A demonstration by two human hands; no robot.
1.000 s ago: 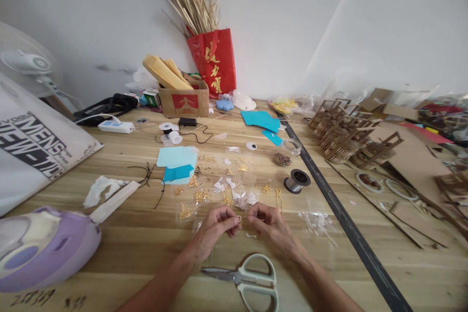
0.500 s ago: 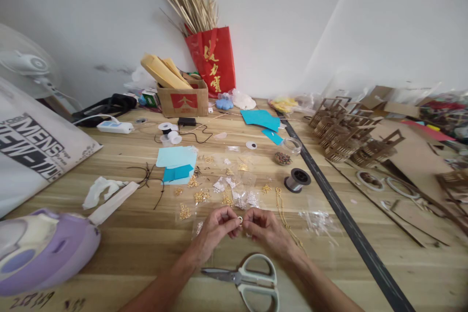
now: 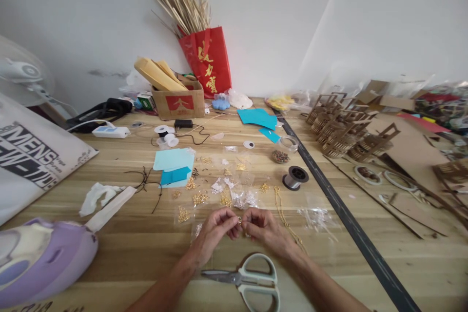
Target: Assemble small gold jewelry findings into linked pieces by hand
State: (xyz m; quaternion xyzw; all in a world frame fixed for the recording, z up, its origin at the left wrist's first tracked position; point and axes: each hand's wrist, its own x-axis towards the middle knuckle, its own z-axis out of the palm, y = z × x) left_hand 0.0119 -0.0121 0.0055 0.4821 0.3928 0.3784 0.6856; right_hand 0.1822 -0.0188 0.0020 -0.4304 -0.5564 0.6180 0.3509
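On the wooden table (image 3: 146,243), in front of me, a person is working with two bare hands over something very small. The left hand (image 3: 216,227) is pinching a little gold ring (image 3: 239,220) between the thumb and the fingers, so this grip is closed on it. The ring is standing out in the narrow space between both hands, above the table. The right hand (image 3: 266,227) is bringing its bent fingertips together just beside the ring, but I cannot tell whether they are gripping its edge or some tiny piece.

Under the hands, between the two forearms, a pair of scissors (image 3: 238,278) is lying with its blades pointing to the left. A gold chain (image 3: 281,215) is stretching along the table near the right hand and passing close by the wrist. Beyond the hands, small heaps of gold findings (image 3: 200,198) and silvery white pieces (image 3: 239,201) are lying on the table. A spool of wire (image 3: 295,178) is standing farther to the right.
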